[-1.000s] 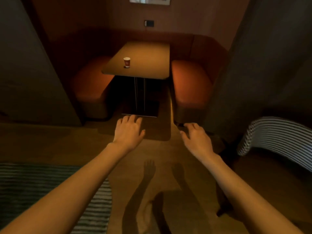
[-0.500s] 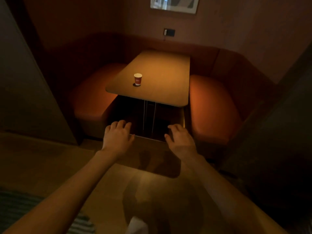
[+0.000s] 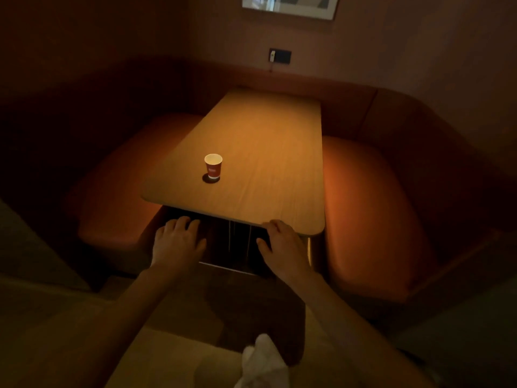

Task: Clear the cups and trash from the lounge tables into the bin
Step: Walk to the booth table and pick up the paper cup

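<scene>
A small red paper cup (image 3: pixel 213 166) with a white rim stands upright on the wooden booth table (image 3: pixel 265 152), near its front left corner. My left hand (image 3: pixel 177 243) hovers palm down just below the table's front edge, fingers apart and empty. My right hand (image 3: pixel 282 246) is held the same way at the front edge, its fingertips close to the tabletop's rim, holding nothing. Both hands are short of the cup.
Orange padded benches (image 3: pixel 369 208) curve around the table on the left, back and right. A dark wall panel (image 3: pixel 25 247) stands at the left. Something white (image 3: pixel 263 359) shows at the bottom edge. A wall socket (image 3: pixel 279 56) sits behind the table.
The view has closed in on the booth: the table and cup are larger and nearer. Both hands stayed outstretched and now reach the table's front edge.
</scene>
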Available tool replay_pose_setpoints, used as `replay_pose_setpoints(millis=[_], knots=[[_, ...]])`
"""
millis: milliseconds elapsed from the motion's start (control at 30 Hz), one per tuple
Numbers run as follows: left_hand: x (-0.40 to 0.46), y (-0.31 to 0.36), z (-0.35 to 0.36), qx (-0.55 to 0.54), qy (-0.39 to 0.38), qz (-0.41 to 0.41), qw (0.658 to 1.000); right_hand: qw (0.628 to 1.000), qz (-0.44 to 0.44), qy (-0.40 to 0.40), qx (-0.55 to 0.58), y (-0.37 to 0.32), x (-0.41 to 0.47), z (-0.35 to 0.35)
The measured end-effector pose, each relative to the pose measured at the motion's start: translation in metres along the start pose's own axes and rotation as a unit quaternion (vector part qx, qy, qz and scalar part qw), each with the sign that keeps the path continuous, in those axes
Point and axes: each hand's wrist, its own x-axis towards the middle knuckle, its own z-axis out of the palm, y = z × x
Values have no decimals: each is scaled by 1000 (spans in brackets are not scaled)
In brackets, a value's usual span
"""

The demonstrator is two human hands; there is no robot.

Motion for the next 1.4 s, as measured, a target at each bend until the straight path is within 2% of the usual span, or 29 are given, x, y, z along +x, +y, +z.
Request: replay_pose_setpoints(millis=[167,300,533,767,933,1100,1300,1400], knots=[[120,9,-1,-10,29,-12,999,1000,-17,1,4,37,132,-4],[184,0,9,-11,9,-49,999,1000,-29,-3,9,48,218,4],[278,-41,40,-34,-15,-115,993,996,-58,-42,54,59,342,60],[357,-82,73,-94,-48,-157,982,972,25,-119,201,45,445,135],[406,-105,89,-106,-72,-168,977,960,42,-154,229,31,488,187],[431,-118,109,-131,-101,-186,969,957,58,-200,202,35,502,222],[429,-123,123,-175,-108,-220,954,969,33,-157,188,30,509,234],[428,-120,116,-264,-96,-266,922,966,10,-131,223,23,512,219]])
